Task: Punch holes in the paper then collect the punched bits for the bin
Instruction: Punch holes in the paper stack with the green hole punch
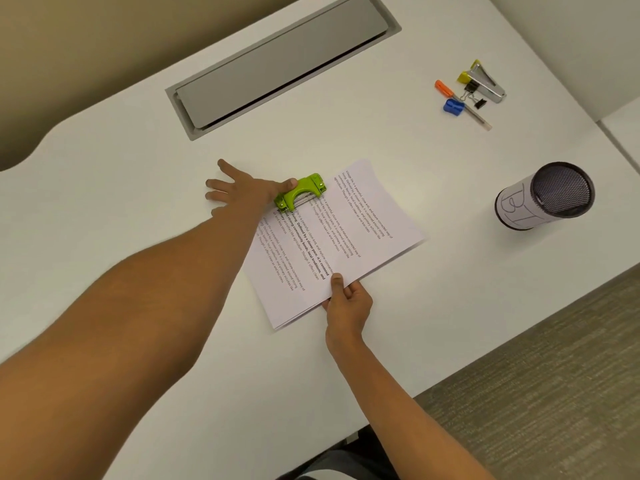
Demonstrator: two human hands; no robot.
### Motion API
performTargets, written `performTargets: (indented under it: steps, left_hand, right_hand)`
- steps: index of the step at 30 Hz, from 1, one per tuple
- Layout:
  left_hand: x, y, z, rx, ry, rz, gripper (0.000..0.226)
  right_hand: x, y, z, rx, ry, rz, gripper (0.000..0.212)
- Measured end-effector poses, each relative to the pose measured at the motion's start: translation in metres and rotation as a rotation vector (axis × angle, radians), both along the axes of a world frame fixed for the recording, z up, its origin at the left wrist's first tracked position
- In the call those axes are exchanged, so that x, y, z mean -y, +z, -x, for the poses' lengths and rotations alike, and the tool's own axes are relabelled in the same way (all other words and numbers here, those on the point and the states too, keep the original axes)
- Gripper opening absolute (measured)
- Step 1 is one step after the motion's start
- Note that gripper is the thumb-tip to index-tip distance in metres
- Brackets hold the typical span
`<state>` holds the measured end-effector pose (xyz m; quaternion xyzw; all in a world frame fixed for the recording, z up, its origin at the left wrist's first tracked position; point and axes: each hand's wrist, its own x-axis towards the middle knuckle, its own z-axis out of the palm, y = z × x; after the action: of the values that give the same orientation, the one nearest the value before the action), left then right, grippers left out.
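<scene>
A thin stack of printed paper (pixel 332 244) lies on the white desk (pixel 138 188), its far edge slid into a green hole punch (pixel 301 194). My left hand (pixel 239 192) rests flat beside the punch, fingers spread on the desk, with the thumb touching the punch's far left side. My right hand (pixel 346 299) pinches the near edge of the paper stack, thumb on top. A black mesh cup wrapped in a hand-lettered paper label (pixel 543 197), serving as the bin, stands to the right of the paper. No punched bits are visible.
A grey cable-tray lid (pixel 277 60) is set into the desk at the back. At the far right lie a stapler (pixel 485 81), binder clips (pixel 474 95), a blue sharpener (pixel 453 106) and an orange-capped pen (pixel 460 100). The desk's near edge meets carpet (pixel 554 375) at lower right.
</scene>
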<state>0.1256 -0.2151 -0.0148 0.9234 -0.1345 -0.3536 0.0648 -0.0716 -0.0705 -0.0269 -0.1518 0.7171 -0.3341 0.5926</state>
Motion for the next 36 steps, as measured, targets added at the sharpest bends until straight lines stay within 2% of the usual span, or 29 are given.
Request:
performTargets:
  steps: [10,18,26,29,36]
  left_hand:
    - [0.001,-0.005,-0.004,0.021,0.001,-0.043,0.162]
    - [-0.004,0.003,-0.007,0.028,-0.060,0.020,0.159]
    - [-0.007,0.013,-0.005,0.091,-0.122,0.062,0.159]
    - [-0.009,0.010,-0.001,0.114,-0.108,0.074,0.158]
    - [-0.008,0.006,0.004,0.153,-0.108,0.044,0.156]
  right_hand:
    - [-0.001,-0.012,0.001,-0.012,0.012,0.023,0.033]
    - [-0.001,-0.012,0.002,0.020,0.014,0.015,0.035]
    - [-0.002,-0.013,0.003,0.034,0.006,-0.010,0.033]
    - [-0.002,-0.014,0.002,0.030,0.001,-0.001,0.024]
    - [-0.005,-0.017,0.002,-0.010,-0.009,0.000,0.027]
